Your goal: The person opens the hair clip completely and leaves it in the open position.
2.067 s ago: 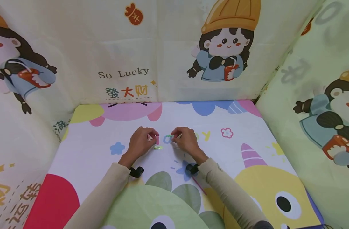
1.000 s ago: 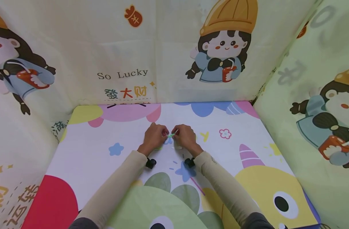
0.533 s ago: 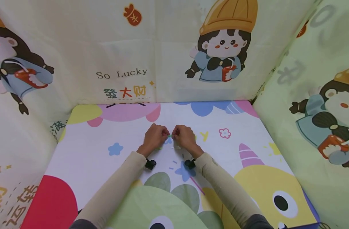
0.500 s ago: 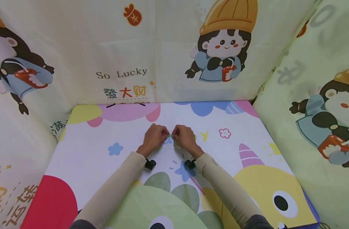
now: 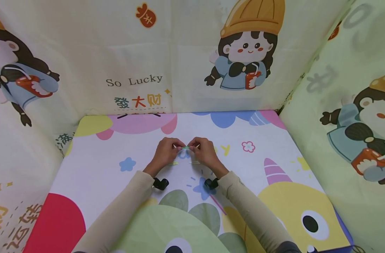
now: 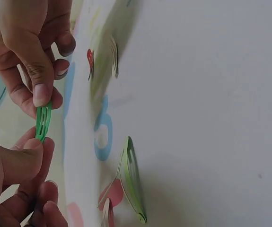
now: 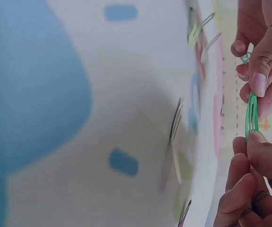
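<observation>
Green hair clip [image 6: 43,122] is up off the counter [image 5: 97,154], right in the gap between the two hands. Long axis runs left to right, basically straight from one set of fingers to the other, and that end-to-end line is the bit that matters imo. Neither hand is nearer: the left hand [image 5: 164,153] has the left end pinched between thumb and fingers, and the right hand [image 5: 204,153] has the right end the same way.

Down on the counter, just on the near side, there's a lighter green clip [image 6: 135,184] by the left hand with its legs spread, and a pale clip [image 5: 194,162] by the right.

As for writing, no brand readable on any of the clips. The far wall hanging [image 5: 195,52] says "So Lucky" with 發大财 under it, and more tilted characters run down the left side. There's also what looks like a yellow "Y" [image 5: 225,150] printed on the counter, right of the hands.
</observation>
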The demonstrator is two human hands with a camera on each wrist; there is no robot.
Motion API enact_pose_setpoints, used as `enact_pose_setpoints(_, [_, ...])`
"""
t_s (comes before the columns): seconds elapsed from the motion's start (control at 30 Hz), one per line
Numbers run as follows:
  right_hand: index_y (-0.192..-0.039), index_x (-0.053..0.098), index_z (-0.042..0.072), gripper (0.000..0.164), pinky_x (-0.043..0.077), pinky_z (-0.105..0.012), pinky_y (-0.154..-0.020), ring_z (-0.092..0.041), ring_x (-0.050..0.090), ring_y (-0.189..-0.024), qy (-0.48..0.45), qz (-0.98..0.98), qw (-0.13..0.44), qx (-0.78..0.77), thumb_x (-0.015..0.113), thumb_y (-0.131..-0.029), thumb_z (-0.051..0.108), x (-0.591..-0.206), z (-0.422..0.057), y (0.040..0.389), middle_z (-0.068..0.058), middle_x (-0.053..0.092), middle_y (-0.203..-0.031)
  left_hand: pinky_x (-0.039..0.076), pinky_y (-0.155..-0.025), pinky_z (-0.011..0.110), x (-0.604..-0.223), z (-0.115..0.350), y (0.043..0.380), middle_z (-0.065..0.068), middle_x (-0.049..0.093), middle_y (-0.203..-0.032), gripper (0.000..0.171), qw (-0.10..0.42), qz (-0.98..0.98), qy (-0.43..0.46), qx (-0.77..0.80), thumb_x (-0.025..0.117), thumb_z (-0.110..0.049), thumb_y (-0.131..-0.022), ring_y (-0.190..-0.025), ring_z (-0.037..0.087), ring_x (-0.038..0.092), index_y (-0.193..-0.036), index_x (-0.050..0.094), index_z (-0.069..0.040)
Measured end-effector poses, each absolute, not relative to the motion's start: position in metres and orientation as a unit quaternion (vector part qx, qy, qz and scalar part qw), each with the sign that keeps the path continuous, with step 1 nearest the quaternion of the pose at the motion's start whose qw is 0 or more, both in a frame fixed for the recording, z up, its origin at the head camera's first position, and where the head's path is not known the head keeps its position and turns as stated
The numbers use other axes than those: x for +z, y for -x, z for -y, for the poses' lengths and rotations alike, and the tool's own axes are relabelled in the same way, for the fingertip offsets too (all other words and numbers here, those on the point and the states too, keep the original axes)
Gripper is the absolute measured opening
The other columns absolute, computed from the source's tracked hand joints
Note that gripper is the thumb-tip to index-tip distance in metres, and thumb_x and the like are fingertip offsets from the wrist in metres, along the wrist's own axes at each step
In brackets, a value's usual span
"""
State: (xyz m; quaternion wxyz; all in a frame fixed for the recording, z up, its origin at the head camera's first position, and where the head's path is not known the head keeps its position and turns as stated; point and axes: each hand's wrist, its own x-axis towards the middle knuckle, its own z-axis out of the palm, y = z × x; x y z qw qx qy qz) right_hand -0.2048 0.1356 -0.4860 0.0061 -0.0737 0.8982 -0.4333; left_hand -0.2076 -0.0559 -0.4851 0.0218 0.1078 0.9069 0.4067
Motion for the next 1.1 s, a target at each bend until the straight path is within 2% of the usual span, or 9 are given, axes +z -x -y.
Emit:
enact_pose_setpoints(0.1, [-0.096, 0.079, 0.013, 0.01, 0.047, -0.029, -0.066, -0.018, 0.057, -0.069, 0.079, -0.891, 0.001, -0.447, 0.074, -0.098, 0.006, -0.484, -0.137, 0.204, -0.003, 0.075, -0.086, 0.048, -0.085, 0.036, -0.484, 0.056, 0.206, 0.003, 0.081, -0.109, 0.017, 0.025, -0.899, -0.098, 0.426, 0.072, -0.006, -0.1, -0.095, 0.024, 0.061, -0.11, 0.083, -0.014])
enact_pose_setpoints(0.27, [-0.096, 0.079, 0.013, 0.008, 0.045, -0.028, -0.065, -0.018, 0.055, -0.071, 0.077, -0.881, -0.008, -0.467, 0.074, -0.098, 0.007, -0.483, -0.137, 0.203, -0.003, 0.075, -0.086, 0.049, -0.089, 0.037, -0.481, 0.057, 0.203, 0.003, 0.081, -0.11, 0.018, 0.02, -0.884, -0.086, 0.459, 0.072, -0.007, -0.1, -0.098, 0.024, 0.064, -0.111, 0.083, -0.015])
enact_pose_setpoints(0.4, [-0.095, 0.079, 0.012, 0.006, 0.043, -0.025, -0.059, -0.016, 0.055, -0.067, 0.073, -0.872, -0.009, -0.484, 0.075, -0.098, 0.009, -0.482, -0.138, 0.202, -0.004, 0.074, -0.084, 0.049, -0.09, 0.037, -0.48, 0.057, 0.201, 0.003, 0.081, -0.11, 0.019, 0.013, -0.876, -0.087, 0.475, 0.071, -0.007, -0.101, -0.099, 0.024, 0.066, -0.113, 0.083, -0.015])
enact_pose_setpoints(0.6, [-0.096, 0.08, 0.01, 0.007, 0.042, -0.023, -0.056, -0.014, 0.055, -0.064, 0.069, -0.86, -0.008, -0.506, 0.074, -0.098, 0.007, -0.479, -0.137, 0.2, -0.008, 0.074, -0.085, 0.047, -0.088, 0.034, -0.476, 0.057, 0.199, 0.004, 0.081, -0.11, 0.019, 0.026, -0.865, -0.071, 0.495, 0.071, -0.007, -0.101, -0.098, 0.023, 0.063, -0.113, 0.084, -0.016])
enact_pose_setpoints(0.87, [-0.094, 0.08, 0.011, 0.009, 0.04, -0.023, -0.056, -0.015, 0.055, -0.069, 0.05, -0.854, -0.007, -0.518, 0.075, -0.097, 0.005, -0.479, -0.135, 0.199, -0.007, 0.074, -0.083, 0.045, -0.083, 0.033, -0.472, 0.057, 0.195, 0.005, 0.08, -0.106, 0.019, 0.035, -0.859, -0.058, 0.508, 0.072, -0.005, -0.1, -0.093, 0.023, 0.059, -0.11, 0.084, -0.014])
enact_pose_setpoints(1.1, [-0.093, 0.08, 0.01, 0.012, 0.04, -0.023, -0.054, -0.018, 0.056, -0.07, 0.04, -0.844, 0.006, -0.535, 0.072, -0.098, 0.002, -0.476, -0.135, 0.198, -0.015, 0.074, -0.086, 0.045, -0.082, 0.033, -0.472, 0.056, 0.195, 0.004, 0.081, -0.108, 0.019, 0.034, -0.856, -0.05, 0.514, 0.072, -0.004, -0.099, -0.094, 0.023, 0.058, -0.109, 0.085, -0.015])
